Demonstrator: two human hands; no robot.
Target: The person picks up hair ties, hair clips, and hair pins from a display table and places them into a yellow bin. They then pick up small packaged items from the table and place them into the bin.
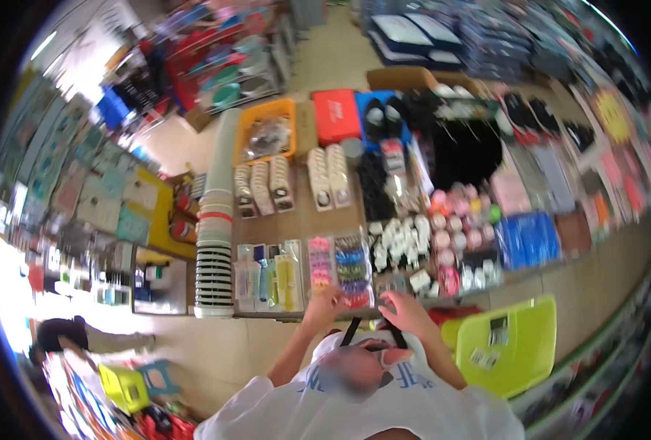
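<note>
Both hands, left hand [324,306] and right hand [407,312], are just reaching the hair clip packs [352,268] at the desk [289,233] edge, nothing seemingly lifted yet; I cannot tell their fingers' state.

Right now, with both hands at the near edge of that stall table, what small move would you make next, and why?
Probably close the left hand on the pack of colourful hair clips. It already rests at the pack's near edge, while the right hand hovers beside it over small packets; whether either hand's fingers grip anything is too blurred to tell.
</note>
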